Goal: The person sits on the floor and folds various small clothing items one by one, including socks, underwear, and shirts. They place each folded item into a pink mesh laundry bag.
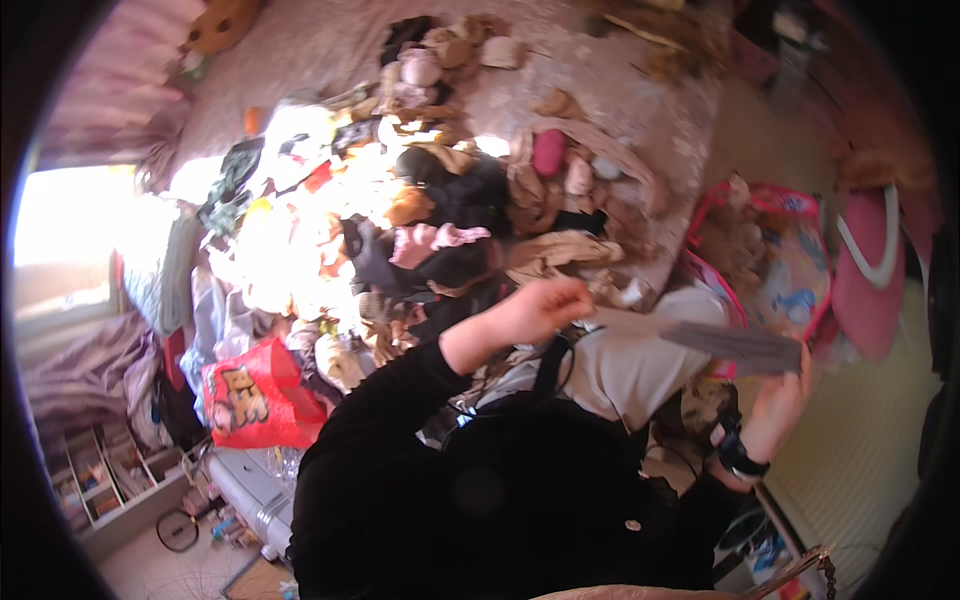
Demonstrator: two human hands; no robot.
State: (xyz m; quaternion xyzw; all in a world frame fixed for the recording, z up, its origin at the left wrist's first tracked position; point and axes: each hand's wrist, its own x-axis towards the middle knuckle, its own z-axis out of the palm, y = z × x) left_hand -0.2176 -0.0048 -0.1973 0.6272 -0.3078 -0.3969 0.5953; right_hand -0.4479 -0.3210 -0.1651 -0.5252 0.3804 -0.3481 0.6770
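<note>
A grey sock (735, 347) with a paler end is stretched between my two hands, over the right side of my lap. My left hand (550, 308) is closed, its fingertips pinching the pale end. Around the dark end at the right, the fingers of my right hand (782, 398) are closed; a black watch (738, 455) is on that wrist. Just beyond my left hand lies beige fabric (560, 252), part of a large heap of clothing. A pink scrunched cloth (437, 242) rests on dark garments in this heap.
The heap spreads over a pinkish bedspread (640, 120); sunlight washes out its left part. A pink-rimmed clear bag (820, 290) stands at the right, beside a pink basket with a white handle (868, 270). At the left are a red bag (262, 395) and a grey suitcase (250, 490).
</note>
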